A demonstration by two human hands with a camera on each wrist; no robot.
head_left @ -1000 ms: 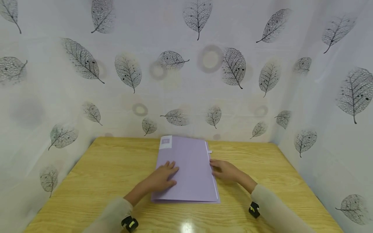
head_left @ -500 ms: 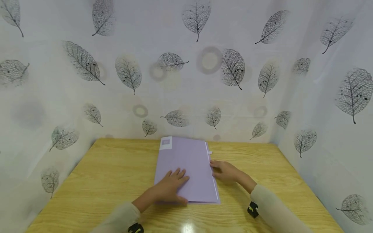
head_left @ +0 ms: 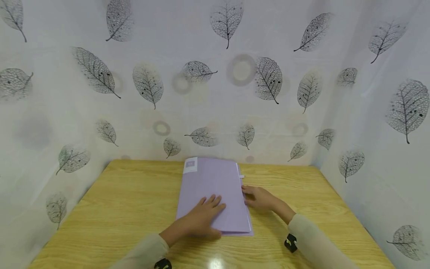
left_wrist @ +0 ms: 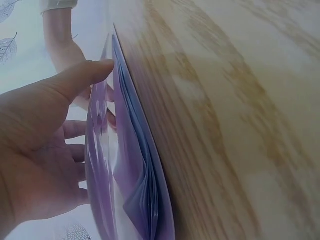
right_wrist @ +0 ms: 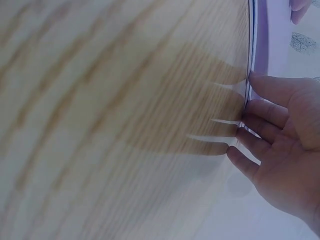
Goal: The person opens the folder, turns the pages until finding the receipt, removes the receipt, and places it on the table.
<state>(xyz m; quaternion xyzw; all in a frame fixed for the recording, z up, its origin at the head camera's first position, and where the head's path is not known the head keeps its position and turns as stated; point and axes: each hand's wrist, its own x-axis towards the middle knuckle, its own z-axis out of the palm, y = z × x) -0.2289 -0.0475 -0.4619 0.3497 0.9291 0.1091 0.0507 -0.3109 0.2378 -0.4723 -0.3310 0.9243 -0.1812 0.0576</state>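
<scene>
A light purple folder (head_left: 211, 179) lies closed on the table, a white label (head_left: 190, 164) in its far left corner. In the left wrist view its near edge gapes a little, showing several thin sleeves (left_wrist: 140, 150) inside. My left hand (head_left: 199, 220) rests on the near part of the cover with fingers spread, and its thumb (left_wrist: 90, 75) reaches to the near edge. At the folder's right side is my right hand (head_left: 260, 197). Its fingertips (right_wrist: 242, 130) and thumb touch along that edge, with the fingers fairly straight.
The wooden table (head_left: 141, 186) runs back to a pale curtain (head_left: 215, 104) printed with leaf shapes, which also closes off both sides. A small tab (head_left: 242, 176) sticks out from the folder's right edge. Dark camera mounts (head_left: 290, 243) sit at the wrists.
My left hand has slid right and toward me over the cover, its thumb moving to the near edge. The right hand stays at the right edge, and the folder has hardly moved.
</scene>
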